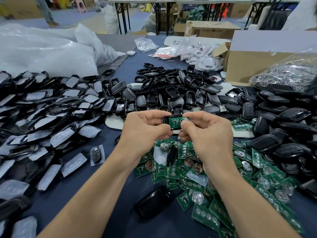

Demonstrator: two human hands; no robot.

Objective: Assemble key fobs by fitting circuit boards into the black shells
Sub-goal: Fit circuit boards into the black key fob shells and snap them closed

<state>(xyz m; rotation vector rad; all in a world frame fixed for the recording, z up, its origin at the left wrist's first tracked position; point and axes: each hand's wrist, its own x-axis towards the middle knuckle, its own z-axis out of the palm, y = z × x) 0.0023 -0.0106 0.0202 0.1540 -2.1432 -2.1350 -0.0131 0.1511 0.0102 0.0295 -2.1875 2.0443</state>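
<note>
Above the middle of the table, my left hand [145, 127] grips a black shell [167, 120], mostly hidden by its fingers. A green circuit board [175, 122] with a round silver battery lies in that shell, and my right hand [205, 131] pinches the board's right end with thumb and forefinger. Beneath my hands spreads a heap of loose green circuit boards [223, 177]. Empty black shells [171, 90] are piled behind my hands.
Shell halves with grey button pads [42, 117] cover the left side. Closed black fobs [283, 134] pile up at the right. One black shell [154, 201] lies near the front edge. A cardboard box [257, 62], a bag of metal rings [288, 74] and white plastic bags [42, 54] stand behind.
</note>
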